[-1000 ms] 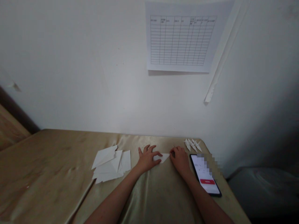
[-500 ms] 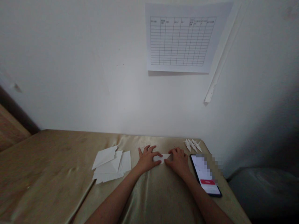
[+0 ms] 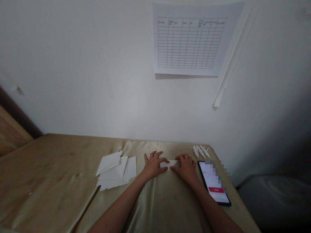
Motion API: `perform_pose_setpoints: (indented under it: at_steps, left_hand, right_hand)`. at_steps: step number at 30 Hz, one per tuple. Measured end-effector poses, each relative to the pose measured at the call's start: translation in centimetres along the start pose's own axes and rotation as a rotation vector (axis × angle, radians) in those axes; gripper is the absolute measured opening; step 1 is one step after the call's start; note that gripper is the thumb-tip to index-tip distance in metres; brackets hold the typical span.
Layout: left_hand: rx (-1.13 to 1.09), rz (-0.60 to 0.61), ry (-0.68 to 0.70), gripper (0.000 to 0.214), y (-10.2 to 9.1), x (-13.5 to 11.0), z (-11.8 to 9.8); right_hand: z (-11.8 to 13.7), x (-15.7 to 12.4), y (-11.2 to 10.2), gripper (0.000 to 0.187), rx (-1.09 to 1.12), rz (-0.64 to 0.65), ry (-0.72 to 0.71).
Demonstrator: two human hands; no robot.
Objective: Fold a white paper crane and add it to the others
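Note:
A small white piece of folded paper (image 3: pixel 172 163) lies on the cloth-covered table between my two hands. My left hand (image 3: pixel 153 166) has its thumb and index finger closed on the left end of the paper, while its other fingers are spread toward the wall. From the other side, my right hand (image 3: pixel 186 167) grips the right end, its thumb near the front edge and its fingers curled over the back. The fingers hide both ends of the paper, so its full outline cannot be made out.
A loose pile of white paper sheets (image 3: pixel 114 173) lies to the left. Several small folded paper cranes (image 3: pixel 200 151) sit at the back right. A phone (image 3: pixel 213 184) with a lit screen lies beside my right forearm. A printed table sheet (image 3: pixel 188 43) hangs on the wall.
My right thumb has shifted very slightly left along the paper. The left hand and the paper stay in place; the whole view has moved a little.

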State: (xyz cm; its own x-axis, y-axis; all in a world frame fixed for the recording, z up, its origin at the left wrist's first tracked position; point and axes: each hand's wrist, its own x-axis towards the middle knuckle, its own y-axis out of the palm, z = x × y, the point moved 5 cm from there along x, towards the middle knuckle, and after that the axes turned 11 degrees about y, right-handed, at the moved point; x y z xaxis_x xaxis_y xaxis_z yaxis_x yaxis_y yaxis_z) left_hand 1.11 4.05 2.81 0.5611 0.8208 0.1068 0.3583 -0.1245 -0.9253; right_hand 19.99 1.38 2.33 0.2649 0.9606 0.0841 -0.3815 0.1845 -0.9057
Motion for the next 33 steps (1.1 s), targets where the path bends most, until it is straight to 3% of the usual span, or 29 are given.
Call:
perform_pose_setpoints:
  at_steps: [10,15,26,33]
  left_hand:
    - [0.001,0.004,0.013,0.043,-0.1,0.0,-0.1]
    - [0.008,0.008,0.01,0.05,-0.2,0.0,-0.2]
    - [0.001,-0.017,0.036,0.038,-0.7,0.0,-0.6]
    - [0.006,-0.068,0.043,0.025,-0.7,0.0,-0.6]
  right_hand:
    - [-0.2,0.7,-0.4,0.016,0.03,-0.026,0.017]
    - [0.0,0.9,-0.7,0.019,-0.011,-0.05,0.023]
    - [0.1,0.5,-1.1,0.021,-0.048,-0.102,0.018]
    - [0.6,-0.1,-0.9,0.024,0.029,-0.017,-0.086]
